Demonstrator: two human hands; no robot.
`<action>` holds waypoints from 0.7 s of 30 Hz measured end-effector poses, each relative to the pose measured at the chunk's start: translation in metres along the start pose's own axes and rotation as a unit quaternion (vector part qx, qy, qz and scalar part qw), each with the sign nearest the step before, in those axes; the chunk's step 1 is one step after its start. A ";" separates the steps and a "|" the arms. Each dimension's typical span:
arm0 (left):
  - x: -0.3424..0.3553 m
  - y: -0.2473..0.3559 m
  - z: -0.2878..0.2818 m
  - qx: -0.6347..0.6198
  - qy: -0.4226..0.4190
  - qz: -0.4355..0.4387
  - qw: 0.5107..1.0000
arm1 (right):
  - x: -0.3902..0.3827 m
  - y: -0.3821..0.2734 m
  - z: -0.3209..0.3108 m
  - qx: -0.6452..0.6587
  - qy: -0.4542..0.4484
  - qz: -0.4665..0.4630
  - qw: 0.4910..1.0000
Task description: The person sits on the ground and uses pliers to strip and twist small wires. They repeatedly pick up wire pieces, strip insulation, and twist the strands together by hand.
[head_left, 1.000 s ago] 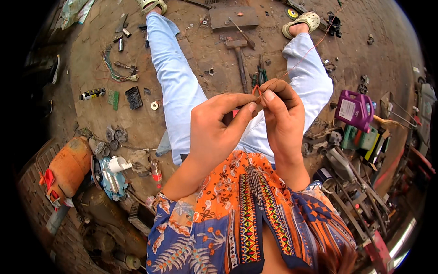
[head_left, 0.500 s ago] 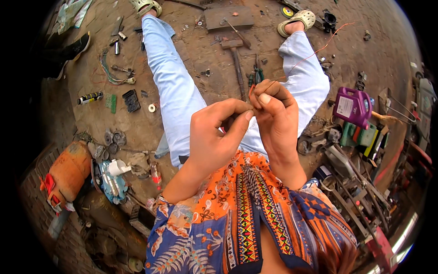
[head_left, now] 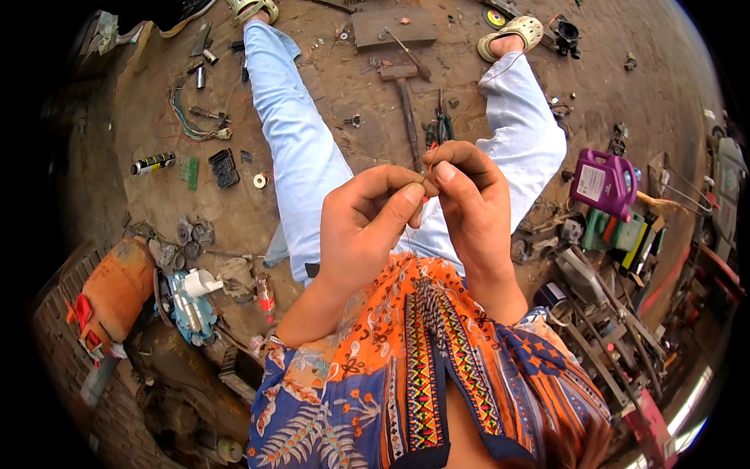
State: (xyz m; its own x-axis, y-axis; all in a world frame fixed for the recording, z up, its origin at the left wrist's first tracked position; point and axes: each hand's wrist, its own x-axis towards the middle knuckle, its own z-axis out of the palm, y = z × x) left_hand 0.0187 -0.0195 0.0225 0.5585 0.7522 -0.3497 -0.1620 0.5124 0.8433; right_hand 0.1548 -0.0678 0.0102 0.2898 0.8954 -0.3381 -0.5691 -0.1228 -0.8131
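Observation:
Both of my hands meet above my lap, between my outstretched legs. Thumb and fingertips of my left hand are pinched on a thin reddish wire. My right hand pinches the same wire just beside it, the fingertips almost touching. A fine strand hangs below the left fingertips over the orange patterned shirt. The exact spot between the fingertips is too small to make out. Beyond the hands lie pliers with dark green handles and a hammer with a long dark handle.
A flat metal block lies on the ground between my feet. To the left are a wire bundle, a black tray and an orange cylinder. A purple jug and scrap metal crowd the right.
My right fingers have shifted from a curled grip to a pinch, and both hands moved slightly left. The wire now shows between them. The other person's dark shoe at left has moved up toward the edge.

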 end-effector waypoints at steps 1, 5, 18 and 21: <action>0.000 0.001 -0.001 -0.004 -0.002 -0.015 1.000 | 0.000 0.000 0.001 0.005 -0.002 -0.002 1.000; 0.002 -0.004 0.000 -0.001 -0.009 0.012 1.000 | 0.000 -0.001 0.002 -0.001 -0.005 0.011 1.000; 0.003 0.000 -0.007 0.005 -0.038 -0.023 0.999 | 0.005 0.006 -0.009 0.098 0.038 -0.009 0.994; 0.002 0.001 -0.009 0.006 -0.031 -0.040 0.999 | 0.003 0.004 -0.006 0.036 0.042 -0.022 0.998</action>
State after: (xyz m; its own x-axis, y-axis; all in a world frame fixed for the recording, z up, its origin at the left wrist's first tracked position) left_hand 0.0126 -0.0134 0.0185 0.6184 0.6816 -0.3912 -0.1042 0.5645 0.8188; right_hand 0.1576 -0.0684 0.0031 0.3769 0.8600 -0.3440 -0.6075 -0.0508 -0.7927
